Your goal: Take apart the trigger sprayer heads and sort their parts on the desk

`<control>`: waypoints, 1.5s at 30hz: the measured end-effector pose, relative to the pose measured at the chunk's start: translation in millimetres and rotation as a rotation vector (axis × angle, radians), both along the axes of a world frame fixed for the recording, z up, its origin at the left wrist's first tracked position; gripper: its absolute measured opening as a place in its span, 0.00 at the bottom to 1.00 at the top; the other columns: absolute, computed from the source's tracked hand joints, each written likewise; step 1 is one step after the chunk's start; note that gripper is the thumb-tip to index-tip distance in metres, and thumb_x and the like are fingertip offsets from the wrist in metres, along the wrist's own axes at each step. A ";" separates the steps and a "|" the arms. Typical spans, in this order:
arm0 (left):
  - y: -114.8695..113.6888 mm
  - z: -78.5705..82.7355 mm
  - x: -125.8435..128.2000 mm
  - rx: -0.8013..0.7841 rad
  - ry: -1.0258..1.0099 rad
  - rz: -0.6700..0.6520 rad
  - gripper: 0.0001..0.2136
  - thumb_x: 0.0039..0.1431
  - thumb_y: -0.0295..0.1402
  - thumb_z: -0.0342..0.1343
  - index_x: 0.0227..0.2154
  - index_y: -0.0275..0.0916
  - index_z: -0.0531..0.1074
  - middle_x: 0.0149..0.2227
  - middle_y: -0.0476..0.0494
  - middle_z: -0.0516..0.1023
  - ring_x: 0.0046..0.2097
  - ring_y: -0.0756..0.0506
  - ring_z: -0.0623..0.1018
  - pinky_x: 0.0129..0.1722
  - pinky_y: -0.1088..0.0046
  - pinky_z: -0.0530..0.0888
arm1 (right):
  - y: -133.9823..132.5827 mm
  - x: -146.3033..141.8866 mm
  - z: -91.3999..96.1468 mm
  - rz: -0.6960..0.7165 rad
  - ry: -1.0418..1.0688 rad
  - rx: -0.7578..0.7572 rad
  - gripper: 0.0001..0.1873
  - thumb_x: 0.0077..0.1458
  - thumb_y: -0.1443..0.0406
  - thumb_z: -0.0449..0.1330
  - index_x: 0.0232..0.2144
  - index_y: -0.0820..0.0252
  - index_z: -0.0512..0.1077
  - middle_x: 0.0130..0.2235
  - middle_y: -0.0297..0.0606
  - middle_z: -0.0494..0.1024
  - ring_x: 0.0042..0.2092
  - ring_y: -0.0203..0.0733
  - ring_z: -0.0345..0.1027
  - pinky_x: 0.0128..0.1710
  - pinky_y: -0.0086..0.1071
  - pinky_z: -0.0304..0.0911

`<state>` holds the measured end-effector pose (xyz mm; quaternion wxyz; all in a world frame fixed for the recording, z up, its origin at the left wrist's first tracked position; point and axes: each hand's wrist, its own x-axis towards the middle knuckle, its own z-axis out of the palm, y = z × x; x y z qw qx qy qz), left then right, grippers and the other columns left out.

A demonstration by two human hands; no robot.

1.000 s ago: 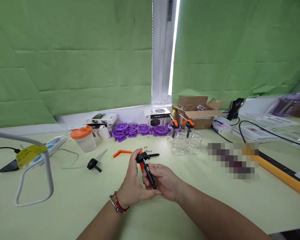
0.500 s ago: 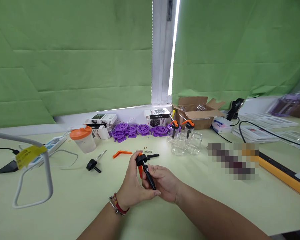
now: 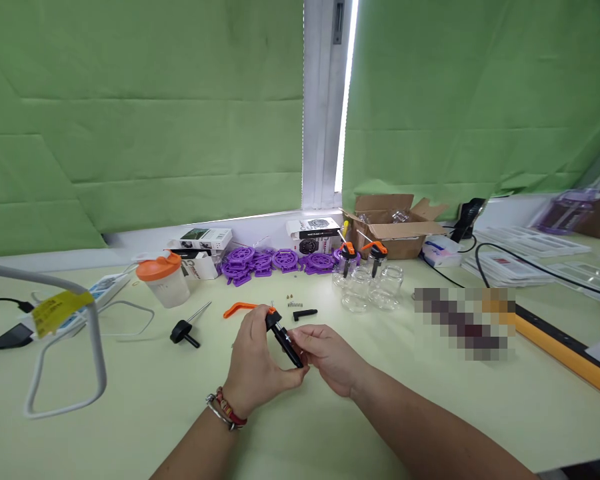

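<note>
My left hand [image 3: 254, 365] is wrapped round a black pump head [image 3: 287, 347], its fingers at the collar and its thumb under the lower end. A bit of orange shows at the top, and a bright metal piece lies along the black barrel. The fingertips of my right hand [image 3: 334, 360] pinch the barrel's side; exactly what they grip is partly hidden. Beyond my hands lie an orange lever [image 3: 237, 309], a small black bent piece [image 3: 305, 314], a spring [image 3: 295, 305] and tiny brass-coloured bits [image 3: 289, 296]. To the left rests a black cap with a metal rod [image 3: 183, 331].
Glass bottles [image 3: 385, 293], two with orange-and-black pump heads [image 3: 377, 250], stand right of centre. Behind are purple plastic parts [image 3: 285, 260], small boxes [image 3: 314, 233] and an open carton [image 3: 405, 230]. An orange-lidded cup [image 3: 167, 283] and a grey metal frame [image 3: 97, 353] are leftward.
The pump head has tilted and shifted slightly left, and its orange part is now mostly covered by my left hand. My right fingers have moved up along the barrel.
</note>
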<state>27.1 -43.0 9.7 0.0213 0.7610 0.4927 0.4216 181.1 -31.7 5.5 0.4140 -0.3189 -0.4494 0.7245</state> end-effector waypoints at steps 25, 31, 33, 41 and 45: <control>5.3 -2.5 -4.4 -0.168 0.096 -0.063 0.41 0.30 0.51 0.66 0.49 0.40 0.60 0.45 0.37 0.68 0.47 0.35 0.70 0.43 0.53 0.70 | 9.5 1.2 -3.1 -0.039 -0.210 0.066 0.21 0.40 0.51 0.65 0.17 0.65 0.70 0.15 0.30 0.66 0.19 0.29 0.54 0.20 0.27 0.49; 6.4 -3.2 -7.0 -0.184 0.083 -0.093 0.34 0.36 0.46 0.65 0.47 0.41 0.61 0.44 0.39 0.69 0.47 0.36 0.70 0.43 0.56 0.70 | 11.6 1.9 -8.2 -0.056 -0.209 0.061 0.21 0.39 0.51 0.65 0.19 0.65 0.72 0.16 0.31 0.66 0.19 0.30 0.55 0.21 0.28 0.51; 5.0 -2.3 -4.8 -0.190 0.081 -0.078 0.34 0.35 0.46 0.65 0.47 0.40 0.61 0.44 0.39 0.68 0.46 0.36 0.70 0.43 0.56 0.70 | 11.1 1.5 -9.3 -0.056 -0.204 0.056 0.21 0.40 0.51 0.65 0.19 0.66 0.72 0.16 0.31 0.67 0.19 0.31 0.56 0.21 0.28 0.52; 1.7 -1.8 -0.9 -0.189 0.062 -0.073 0.36 0.35 0.43 0.64 0.48 0.38 0.58 0.45 0.38 0.67 0.48 0.36 0.69 0.46 0.54 0.69 | 9.3 -0.2 -10.3 -0.082 -0.199 0.059 0.20 0.40 0.52 0.65 0.19 0.66 0.72 0.16 0.31 0.67 0.19 0.31 0.57 0.20 0.28 0.51; 2.0 -5.5 -1.6 -0.208 0.036 -0.073 0.40 0.33 0.46 0.65 0.50 0.37 0.57 0.46 0.36 0.66 0.49 0.35 0.68 0.47 0.53 0.68 | 8.2 -1.1 -10.2 -0.088 -0.202 0.058 0.20 0.40 0.53 0.66 0.18 0.65 0.72 0.15 0.30 0.66 0.19 0.30 0.55 0.20 0.28 0.51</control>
